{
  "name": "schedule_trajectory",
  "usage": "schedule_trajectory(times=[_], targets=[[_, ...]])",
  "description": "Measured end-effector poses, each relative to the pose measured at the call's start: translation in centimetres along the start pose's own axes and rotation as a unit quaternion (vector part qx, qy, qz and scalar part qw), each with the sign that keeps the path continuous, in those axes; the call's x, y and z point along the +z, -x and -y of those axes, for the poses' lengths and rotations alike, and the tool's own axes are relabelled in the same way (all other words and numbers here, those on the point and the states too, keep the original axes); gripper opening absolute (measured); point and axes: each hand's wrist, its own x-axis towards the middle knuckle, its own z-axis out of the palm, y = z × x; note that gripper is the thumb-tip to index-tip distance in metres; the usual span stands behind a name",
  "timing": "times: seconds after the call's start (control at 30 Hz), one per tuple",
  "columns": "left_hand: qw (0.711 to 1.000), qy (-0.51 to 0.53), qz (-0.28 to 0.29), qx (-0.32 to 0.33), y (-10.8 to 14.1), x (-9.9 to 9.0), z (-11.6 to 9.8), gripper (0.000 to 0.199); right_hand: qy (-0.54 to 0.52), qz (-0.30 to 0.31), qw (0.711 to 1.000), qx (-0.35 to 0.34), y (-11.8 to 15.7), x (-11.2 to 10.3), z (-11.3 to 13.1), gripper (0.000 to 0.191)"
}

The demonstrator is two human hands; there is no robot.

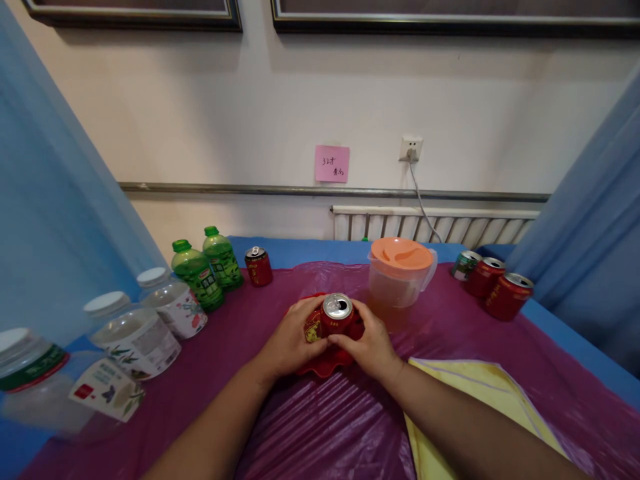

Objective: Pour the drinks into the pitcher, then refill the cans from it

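An opened red can point(336, 320) stands upright over a red scalloped plate point(325, 363) in the middle of the table. My left hand point(295, 337) is wrapped round the can's left side, and my right hand point(370, 340) closes on its right side. Both thumbs meet in front of it. Just behind my right hand is a clear pitcher point(397, 283) with an orange lid and some yellowish liquid low inside. A folded yellow cloth point(475, 393) lies partly under my right forearm. The can's base is hidden by my hands.
Two green bottles point(199, 277), a red can point(259, 268) and several clear jars with white lids point(135, 337) line the left side. At the right stand two red cans point(509, 297) and a green can point(466, 265). Purple plastic sheeting point(320, 427) covers the blue table.
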Motion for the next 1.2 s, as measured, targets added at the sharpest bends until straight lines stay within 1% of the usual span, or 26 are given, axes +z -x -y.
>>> schedule_trajectory(times=[0.2, 0.33, 0.57, 0.73, 0.8, 0.9, 1.0, 1.1, 1.2], targets=[[1.0, 0.015, -0.005, -0.004, 0.1, -0.2, 0.1, 0.067, 0.011, -0.006, 1.0, -0.022, 0.1, -0.1, 0.3, 0.065], [1.0, 0.022, -0.009, -0.004, 0.2, -0.1, 0.3, 0.067, 0.023, -0.012, 0.999, -0.033, 0.3, -0.2, 0.3, 0.063], [1.0, 0.026, 0.008, -0.01, 0.0, -0.1, -0.1, 0.068, 0.044, -0.017, 0.999, -0.023, 0.3, -0.1, 0.3, 0.064], [0.999, 0.034, 0.011, -0.005, 0.1, -0.3, 0.1, 0.075, 0.039, -0.048, 0.998, -0.016, 0.1, -0.4, 1.0, 0.064], [0.999, 0.044, 0.005, -0.003, 0.2, -0.3, 0.3, 0.073, 0.024, -0.053, 0.998, -0.01, 0.1, -0.8, 1.4, 0.066], [0.996, 0.087, -0.031, -0.016, 0.2, 0.0, 0.7, 0.056, 0.013, -0.058, 0.998, -0.009, 0.3, -2.0, 2.3, 0.069], [0.99, 0.111, -0.078, -0.05, 0.1, 0.3, 1.2, 0.046, 0.03, -0.08, 0.996, -0.017, 0.8, -4.1, 3.4, 0.067], [0.985, 0.088, -0.118, -0.092, -0.4, 0.3, 1.5, 0.044, 0.063, -0.104, 0.992, -0.037, 1.7, -6.9, 4.1, 0.065], [0.981, 0.071, -0.14, -0.117, -0.8, 0.1, 1.8, 0.043, 0.095, -0.127, 0.987, -0.037, 3.0, -10.5, 3.8, 0.065]])
